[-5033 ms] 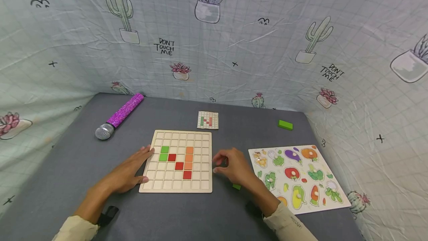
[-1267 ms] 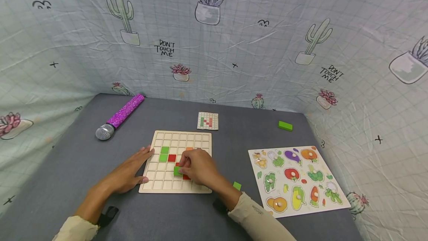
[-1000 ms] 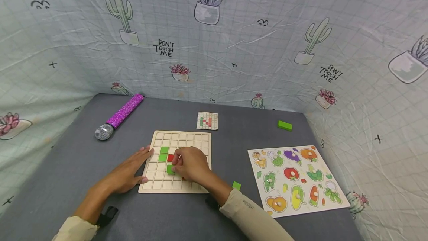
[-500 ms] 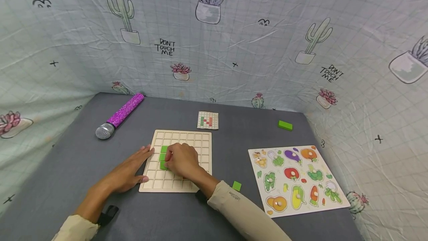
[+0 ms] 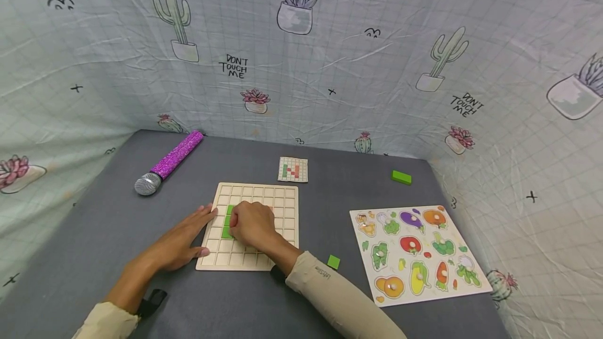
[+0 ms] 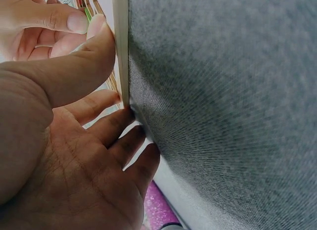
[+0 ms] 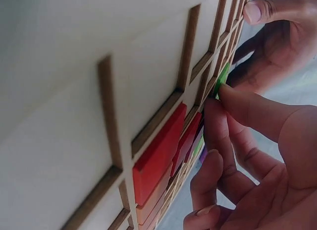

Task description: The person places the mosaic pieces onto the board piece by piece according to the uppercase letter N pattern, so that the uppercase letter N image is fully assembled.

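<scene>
On the left side of the wooden grid board, my right hand pinches a green square tile between thumb and index finger. The tile lies directly below two other green tiles in one column. In the right wrist view, the pinched tile stands slightly tilted at a grid cell. Red tiles and orange tiles sit in the grid; from the head, my right hand hides most of them. My left hand rests along the board's left edge, thumb and fingertips touching it.
A small pattern card lies behind the board. One loose green tile is right of it, and a green block is farther back. A vegetable puzzle board lies right, a glittery microphone back left.
My right hand has moved from the board's right edge leftward across the grid, bringing a green tile to the spot under the two green ones. My left hand has stayed in place.
</scene>
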Demonstrator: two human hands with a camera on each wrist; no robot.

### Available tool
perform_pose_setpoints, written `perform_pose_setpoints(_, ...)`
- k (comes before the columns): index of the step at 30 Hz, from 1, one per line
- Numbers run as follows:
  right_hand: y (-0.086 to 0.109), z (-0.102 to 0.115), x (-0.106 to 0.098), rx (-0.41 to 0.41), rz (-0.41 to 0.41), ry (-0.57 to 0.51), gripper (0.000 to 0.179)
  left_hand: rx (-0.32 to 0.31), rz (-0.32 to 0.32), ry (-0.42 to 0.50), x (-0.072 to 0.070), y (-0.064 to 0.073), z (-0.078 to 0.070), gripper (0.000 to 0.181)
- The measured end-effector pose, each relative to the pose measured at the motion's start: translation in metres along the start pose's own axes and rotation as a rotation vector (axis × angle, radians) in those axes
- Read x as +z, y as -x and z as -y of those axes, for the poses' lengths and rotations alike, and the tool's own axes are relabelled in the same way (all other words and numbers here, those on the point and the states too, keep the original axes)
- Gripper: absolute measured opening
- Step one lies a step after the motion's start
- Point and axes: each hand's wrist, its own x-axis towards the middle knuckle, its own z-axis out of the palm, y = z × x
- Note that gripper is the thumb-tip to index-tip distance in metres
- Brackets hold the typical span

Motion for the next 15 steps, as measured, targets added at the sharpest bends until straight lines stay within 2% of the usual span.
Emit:
perform_pose_setpoints(7,0.001,-0.002,-0.002,-0.037,-0.008,0.024,0.023,-0.002,0.002,-0.006,0.0,-0.001,0.0,0.087)
perform_pose_setpoints(15,0.012,-0.009,-0.011,-0.061,0.01,-0.004,0.012,0.002,-0.003,-0.004,0.0,-0.001,-0.001,0.086)
